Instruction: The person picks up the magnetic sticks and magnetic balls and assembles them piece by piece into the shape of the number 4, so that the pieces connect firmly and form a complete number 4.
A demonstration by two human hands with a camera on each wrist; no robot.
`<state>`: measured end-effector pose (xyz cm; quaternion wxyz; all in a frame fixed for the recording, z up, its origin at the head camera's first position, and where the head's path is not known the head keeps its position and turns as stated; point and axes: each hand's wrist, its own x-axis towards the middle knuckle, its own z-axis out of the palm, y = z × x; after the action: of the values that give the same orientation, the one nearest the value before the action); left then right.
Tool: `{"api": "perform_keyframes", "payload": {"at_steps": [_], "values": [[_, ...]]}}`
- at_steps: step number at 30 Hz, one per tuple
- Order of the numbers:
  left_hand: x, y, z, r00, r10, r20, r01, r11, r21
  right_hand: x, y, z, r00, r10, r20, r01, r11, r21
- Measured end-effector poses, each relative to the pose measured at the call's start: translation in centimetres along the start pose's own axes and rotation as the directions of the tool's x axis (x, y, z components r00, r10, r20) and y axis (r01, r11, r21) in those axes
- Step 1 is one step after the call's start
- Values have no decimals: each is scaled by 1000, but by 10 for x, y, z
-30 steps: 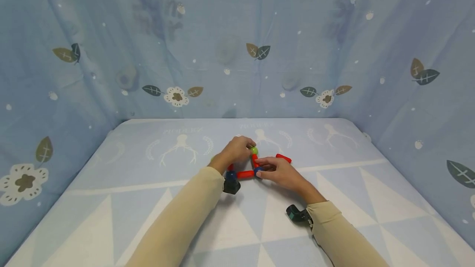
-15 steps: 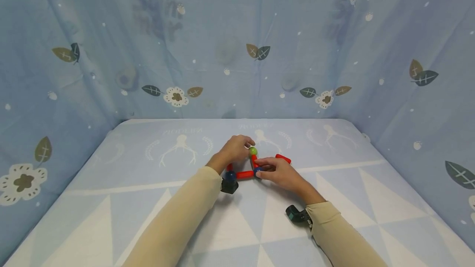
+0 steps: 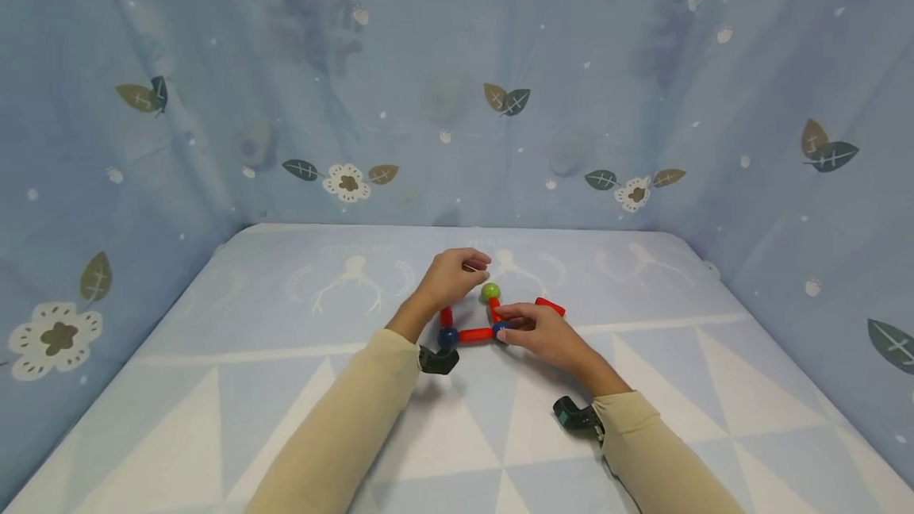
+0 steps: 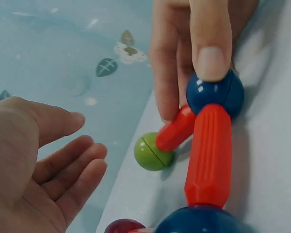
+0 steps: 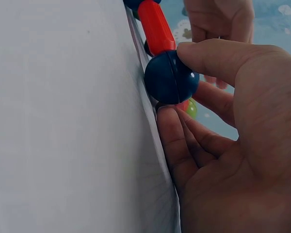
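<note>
Red rods and coloured balls lie joined on the cloth. My right hand [image 3: 539, 331] holds a blue ball [image 5: 170, 77] between thumb and fingers. From it a red rod [image 4: 211, 153] runs left to a second blue ball [image 3: 447, 338]. Another red rod [image 3: 494, 308] leads back to a light green ball [image 3: 489, 292]. My left hand [image 3: 451, 276] hovers above and left of the green ball, fingers relaxed, holding nothing. Below it, a third red rod [image 3: 447, 316] extends back from the left blue ball. A dark red ball [image 4: 124, 226] shows partly in the left wrist view.
A loose red piece [image 3: 551, 306] lies right of the joined pieces, just behind my right hand. Dark wrist cameras hang at the left cuff [image 3: 438, 360] and the right cuff [image 3: 574, 414]. A patterned blue curtain [image 3: 457, 86] stands behind the table.
My left hand has come off the green ball and lifted up and slightly left. My right hand stays on the blue ball. The view has shifted slightly.
</note>
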<state>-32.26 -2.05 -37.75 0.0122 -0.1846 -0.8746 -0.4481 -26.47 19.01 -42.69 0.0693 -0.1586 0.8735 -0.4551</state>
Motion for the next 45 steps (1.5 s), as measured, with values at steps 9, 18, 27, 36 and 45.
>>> {"api": "perform_keyframes", "payload": {"at_steps": [9, 18, 27, 36, 45], "values": [[-21, 3, -4, 996, 70, -54, -70, 998, 0, 0, 2, 2, 1000, -26, 8, 26, 999, 20], [-44, 2, -14, 994, 73, -85, -75, 997, -18, -2, -3, 0, 1000, -4, -5, 4, 1000, 4], [-70, -9, -18, 993, 62, -98, -67, 996, -55, -2, -3, 0, 1000, -6, -3, 6, 1000, 1], [-91, -25, -11, 982, 79, -169, -81, 997, -8, -3, -1, -3, 1000, 15, -19, -15, 999, -28], [-99, -36, -6, 977, 135, -164, -126, 990, 64, -2, -1, -1, 1000, -13, -7, 13, 1000, -5]]}}
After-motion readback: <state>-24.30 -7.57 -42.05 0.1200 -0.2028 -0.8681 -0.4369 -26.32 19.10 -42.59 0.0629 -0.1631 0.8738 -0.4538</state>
